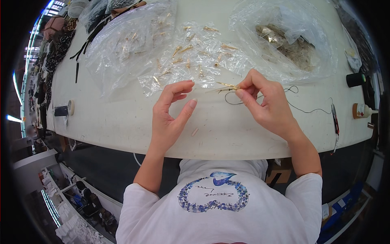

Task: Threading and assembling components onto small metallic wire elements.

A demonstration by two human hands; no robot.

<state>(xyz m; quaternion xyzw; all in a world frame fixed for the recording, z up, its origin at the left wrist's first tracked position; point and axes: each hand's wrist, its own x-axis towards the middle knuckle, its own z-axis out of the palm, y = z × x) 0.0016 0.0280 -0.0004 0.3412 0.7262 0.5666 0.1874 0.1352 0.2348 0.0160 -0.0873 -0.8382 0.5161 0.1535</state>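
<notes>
Over the middle of the white table, my right hand pinches some slender gold-coloured metal pieces between thumb and fingertips. Their thin ends point left, and their exact kind is too small to make out. A thin dark cord loops below the fingers and runs on to the right. My left hand is raised to the left of them, thumb and fingers apart, holding nothing. Beyond both hands lie several small clear plastic bags with similar gold-coloured pieces in them.
A large clear bag lies back left, another bulky clear bag with gold-coloured contents back right. On the right are a dark thread spool, a small bottle and a slim red-and-black tool. A spool lies at left.
</notes>
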